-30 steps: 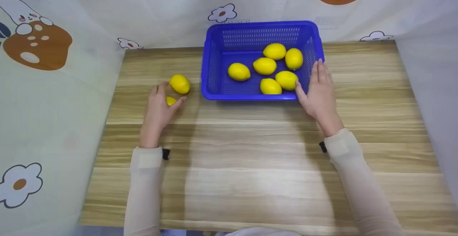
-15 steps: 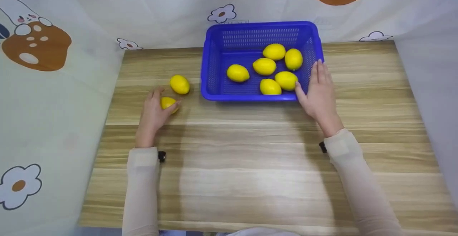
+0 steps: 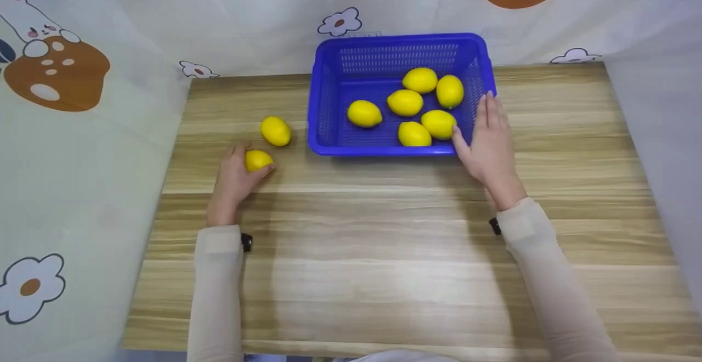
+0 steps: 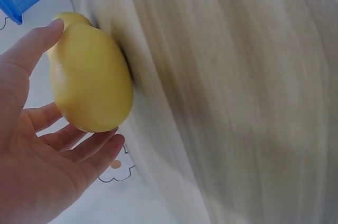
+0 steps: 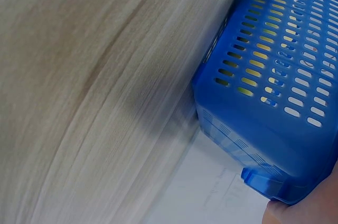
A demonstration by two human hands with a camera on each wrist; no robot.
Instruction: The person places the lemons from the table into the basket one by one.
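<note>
My left hand (image 3: 233, 178) is round a yellow lemon (image 3: 259, 160) on the table's left side, thumb at its near right edge and fingers along its left. In the left wrist view the thumb tip meets the top of this lemon (image 4: 94, 78), and the fingers curve beneath it. A second lemon (image 3: 276, 131) lies just beyond. My right hand (image 3: 490, 151) rests with straight fingers against the right rim of a blue plastic basket (image 3: 384, 150), its thumb over the front rim. The right wrist view shows only a bit of that hand (image 5: 309, 208) at the basket's corner.
Several lemons (image 3: 405, 102) lie in the basket, mostly toward its right half. The wood-grain table (image 3: 384, 252) runs back to a pale curtain (image 3: 263, 16) printed with flowers, which also hangs along the left side.
The left hand has drawn back a little to the left and toward me, and its thumb has come down to the lemon's near side. The right hand stays at the basket.
</note>
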